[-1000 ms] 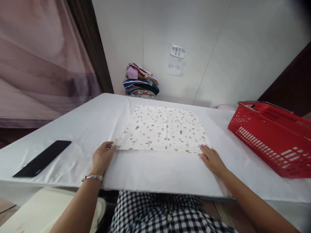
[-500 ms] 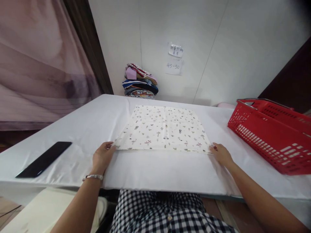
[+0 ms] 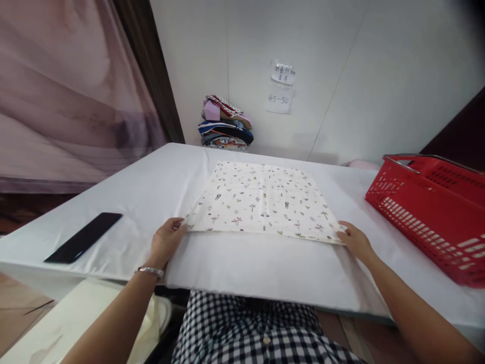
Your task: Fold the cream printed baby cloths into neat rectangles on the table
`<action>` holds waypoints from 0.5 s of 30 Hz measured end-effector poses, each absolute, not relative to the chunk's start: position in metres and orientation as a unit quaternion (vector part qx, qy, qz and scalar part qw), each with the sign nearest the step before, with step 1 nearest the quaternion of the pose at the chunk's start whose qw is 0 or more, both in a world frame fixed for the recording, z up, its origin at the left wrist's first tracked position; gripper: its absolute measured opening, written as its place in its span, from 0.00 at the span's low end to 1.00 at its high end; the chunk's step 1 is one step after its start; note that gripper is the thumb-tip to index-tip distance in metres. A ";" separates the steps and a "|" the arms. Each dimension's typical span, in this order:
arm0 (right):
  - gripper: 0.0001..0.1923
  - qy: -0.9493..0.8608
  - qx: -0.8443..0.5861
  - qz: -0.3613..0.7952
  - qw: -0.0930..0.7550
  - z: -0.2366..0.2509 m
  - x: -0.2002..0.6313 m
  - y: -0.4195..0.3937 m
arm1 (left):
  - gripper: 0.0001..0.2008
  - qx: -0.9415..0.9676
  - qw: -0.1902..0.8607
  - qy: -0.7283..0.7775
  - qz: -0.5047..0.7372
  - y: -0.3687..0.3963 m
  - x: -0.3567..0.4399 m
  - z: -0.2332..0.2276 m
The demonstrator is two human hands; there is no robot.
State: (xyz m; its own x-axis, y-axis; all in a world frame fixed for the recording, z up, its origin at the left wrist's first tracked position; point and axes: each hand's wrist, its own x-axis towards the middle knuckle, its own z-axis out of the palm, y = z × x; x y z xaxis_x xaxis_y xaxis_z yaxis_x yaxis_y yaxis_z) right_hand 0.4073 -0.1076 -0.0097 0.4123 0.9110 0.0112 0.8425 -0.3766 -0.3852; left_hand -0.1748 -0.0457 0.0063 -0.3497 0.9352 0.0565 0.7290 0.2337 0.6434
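A white cloth (image 3: 261, 202) printed with small palm trees and other motifs lies folded flat on the white-covered table (image 3: 257, 263). Crease lines run down and across its middle. My left hand (image 3: 167, 240) pinches the near left corner between thumb and fingers; a silver bracelet circles that wrist. At the near right corner, my right hand (image 3: 355, 241) is closed on the cloth's edge. The near edge between the hands is almost straight, and at the right the layers are slightly apart.
A black phone-like slab (image 3: 84, 236) lies on the left of the table. On the right stands a red plastic basket (image 3: 424, 212) with metal handles. A stack of folded fabrics (image 3: 226, 124) is against the wall, near paper signs (image 3: 279, 98). A pink curtain (image 3: 68, 96) hangs at left.
The view has shifted slightly, so most things appear farther right. Both hands still hold the near corners; the right corner's layers look a little more separated.
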 end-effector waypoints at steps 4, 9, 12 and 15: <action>0.27 -0.550 -0.824 0.078 0.107 -0.015 0.414 -0.114 | 0.19 0.551 0.173 0.756 0.308 -0.052 -0.172 0.002; 0.26 -0.607 -0.794 -0.007 0.038 -0.011 0.403 -0.111 | 0.19 0.537 0.164 0.773 0.296 -0.052 -0.170 0.001; 0.26 -0.685 -0.719 -0.075 0.095 -0.009 0.381 -0.104 | 0.18 0.533 0.165 0.776 0.294 -0.052 -0.170 0.002; 0.25 -0.738 -0.660 -0.060 0.129 -0.017 0.354 -0.097 | 0.18 0.532 0.165 0.774 0.300 -0.053 -0.170 0.002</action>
State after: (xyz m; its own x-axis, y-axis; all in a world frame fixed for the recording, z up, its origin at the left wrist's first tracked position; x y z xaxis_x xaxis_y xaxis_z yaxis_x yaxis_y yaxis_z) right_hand 0.3543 -0.0969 -0.0173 -0.0956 0.9581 0.2700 0.9892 0.1217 -0.0814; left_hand -0.1698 -0.0535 0.0022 -0.3791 0.9232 0.0634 0.7249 0.2537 0.6405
